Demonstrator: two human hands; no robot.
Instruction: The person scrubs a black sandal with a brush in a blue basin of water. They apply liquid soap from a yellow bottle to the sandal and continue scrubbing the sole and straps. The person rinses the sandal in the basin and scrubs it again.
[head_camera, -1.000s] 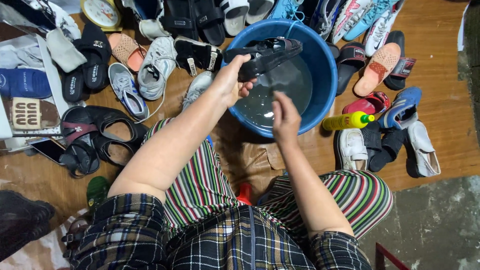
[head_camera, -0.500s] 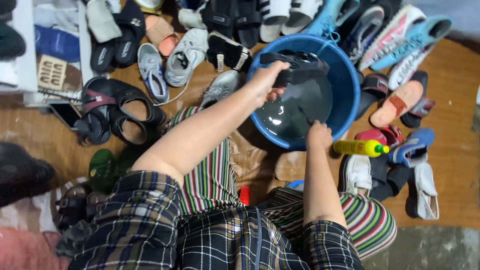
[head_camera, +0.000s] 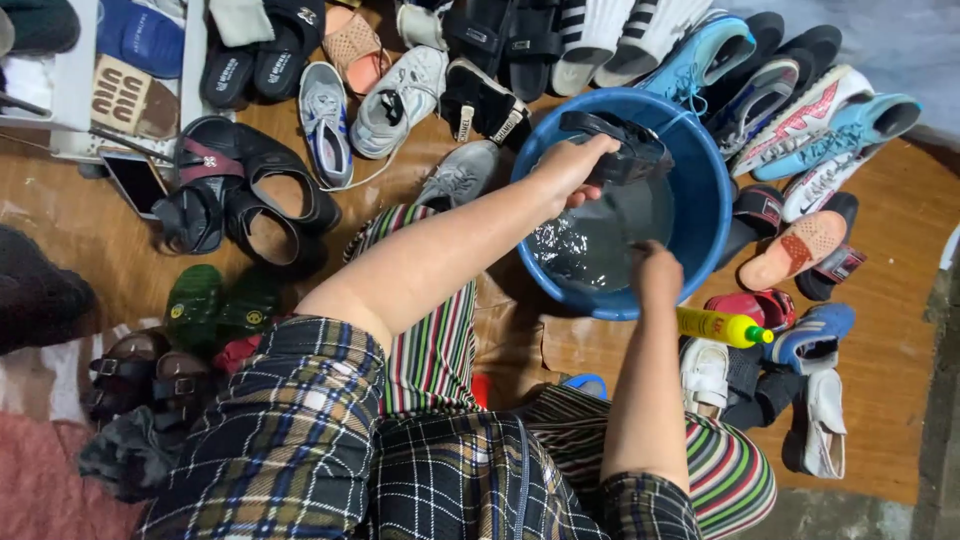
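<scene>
My left hand (head_camera: 568, 172) grips a black sandal (head_camera: 628, 150) and holds it over a round blue basin (head_camera: 706, 205) with shallow water (head_camera: 590, 248) in it. My right hand (head_camera: 655, 270) is at the basin's near rim, with its fingers curled down toward the water. I cannot tell whether it holds anything. I am sitting on a wooden floor in striped trousers, and the basin stands just past my knees.
Several sneakers, sandals and slippers ring the basin at the back and right. A yellow bottle (head_camera: 722, 327) with a green cap lies right of my right arm. Dark sandals (head_camera: 240, 200) and green ones (head_camera: 200, 305) lie to the left, near a phone (head_camera: 135, 182).
My view has shifted, so the basin now sits further right. My left hand keeps the sandal over the basin. My right hand has dropped from above the water to the near rim.
</scene>
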